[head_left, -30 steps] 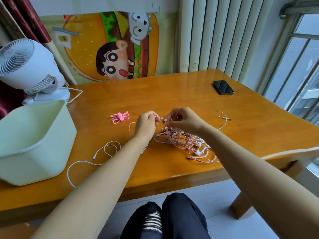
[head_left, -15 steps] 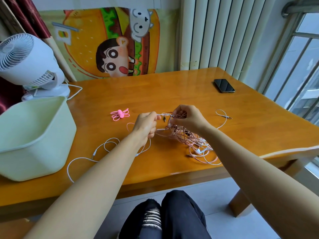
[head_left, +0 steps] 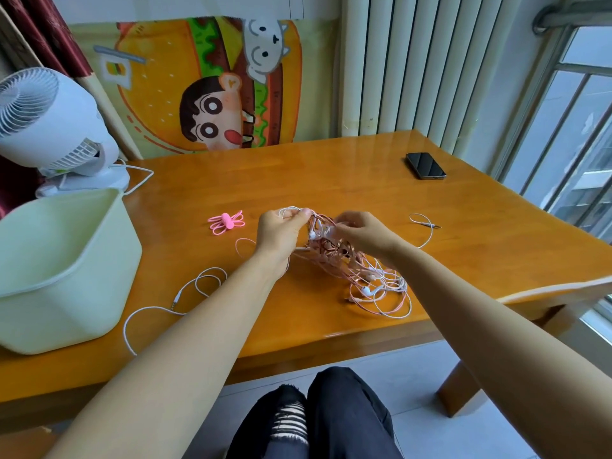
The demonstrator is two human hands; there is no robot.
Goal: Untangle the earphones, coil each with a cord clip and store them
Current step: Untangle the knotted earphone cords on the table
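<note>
- Head view: one tangled bundle of pink and white earphone cords point(head_left: 359, 271) sat near the front middle of the one orange wooden table point(head_left: 331, 180); its top was lifted between the hands while its lower loops lay on the wood; how many earphones it held could not be told
- One white earphone cord point(head_left: 159, 308) lay loose to the left of the bundle, and one thin white cord end with a metal jack point(head_left: 427, 225) lay to its right
- One cluster of pink rubber cord clips point(head_left: 227, 221) lay left of the hands, apart from them; the single clips could not be counted
- Two hands: the left hand point(head_left: 280, 231) had its fingers curled, pinching white strands at the bundle's top; the right hand point(head_left: 362, 231) had its fingers curled into the pink strands
- One pale green plastic tub point(head_left: 73, 313), one white desk fan point(head_left: 49, 127), one black phone point(head_left: 425, 165)
- A second earlier the bundle lay flat and the hands pinched a jack between them; now its top was raised off the table
</note>
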